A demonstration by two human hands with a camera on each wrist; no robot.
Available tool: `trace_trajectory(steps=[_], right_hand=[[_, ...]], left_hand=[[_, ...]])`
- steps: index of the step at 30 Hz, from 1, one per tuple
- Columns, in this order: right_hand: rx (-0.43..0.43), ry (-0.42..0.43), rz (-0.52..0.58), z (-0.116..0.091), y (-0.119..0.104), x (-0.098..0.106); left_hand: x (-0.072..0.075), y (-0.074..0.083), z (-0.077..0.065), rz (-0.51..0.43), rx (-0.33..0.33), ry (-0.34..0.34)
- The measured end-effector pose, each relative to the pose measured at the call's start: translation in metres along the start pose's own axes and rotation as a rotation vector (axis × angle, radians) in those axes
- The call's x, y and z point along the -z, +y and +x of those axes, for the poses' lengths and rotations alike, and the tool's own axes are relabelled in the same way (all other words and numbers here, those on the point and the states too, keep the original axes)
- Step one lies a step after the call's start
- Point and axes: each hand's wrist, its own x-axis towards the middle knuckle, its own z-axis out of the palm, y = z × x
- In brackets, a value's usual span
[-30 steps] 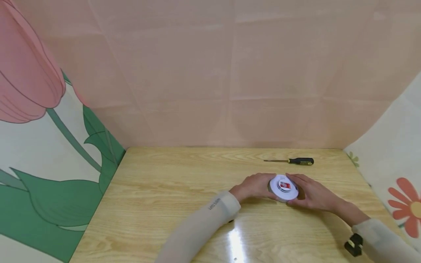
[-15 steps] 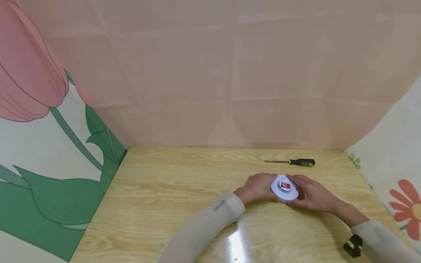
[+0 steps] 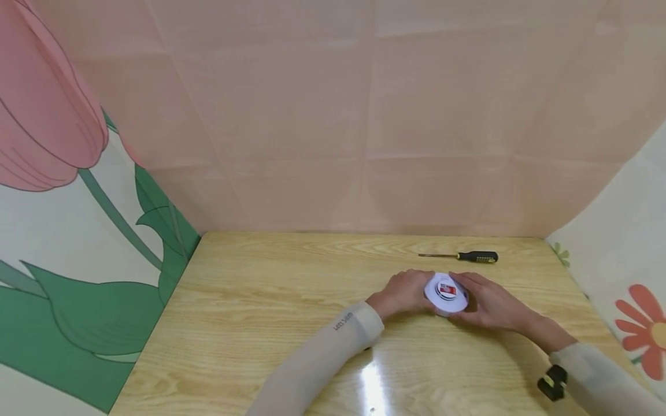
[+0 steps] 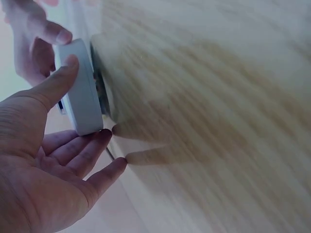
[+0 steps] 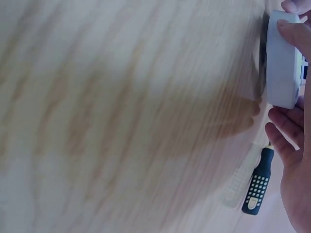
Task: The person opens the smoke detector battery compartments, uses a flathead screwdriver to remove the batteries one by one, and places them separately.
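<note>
Disc (image 3: 446,299) shifts slightly left and away. Your left hand (image 3: 408,292) and right hand (image 3: 493,301) grip opposite edges, neither nearer; round, labelled face up, no long axis. It's between them, low over the table (image 3: 250,289), contact unclear.

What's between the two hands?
A white smoke detector, by its look, held by the left hand and the right hand; the head view shows it.

"lets slim" on sleeve (image 3: 322,355), disc label (image 3: 448,289) unreadable
</note>
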Motion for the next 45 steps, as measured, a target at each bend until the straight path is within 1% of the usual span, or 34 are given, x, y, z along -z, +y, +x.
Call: trace_trajectory(steps=[4,10,21,29,36,41,45], right_hand=[[0.023,-0.003,-0.025,0.008,-0.002,0.0],[0.04,-0.01,0.004,0.024,-0.012,-0.001],[0.002,-0.034,0.103,0.054,-0.027,-0.009],[-0.012,-0.055,0.156,0.077,-0.044,-0.017],[-0.025,-0.076,0.191,0.093,-0.055,-0.025],[-0.017,-0.068,0.204,0.105,-0.063,-0.03],[-0.02,-0.065,0.218,0.112,-0.068,-0.036]], left_hand=[[0.005,-0.006,-0.002,-0.004,-0.006,0.012],[0.016,-0.016,-0.012,0.012,0.016,0.005],[0.04,-0.038,-0.033,-0.012,0.037,0.009],[0.057,-0.058,-0.051,-0.067,0.046,0.002],[0.061,-0.072,-0.062,-0.094,0.046,0.003],[0.064,-0.082,-0.07,-0.103,0.056,0.023],[0.066,-0.091,-0.075,-0.143,0.052,0.032]])
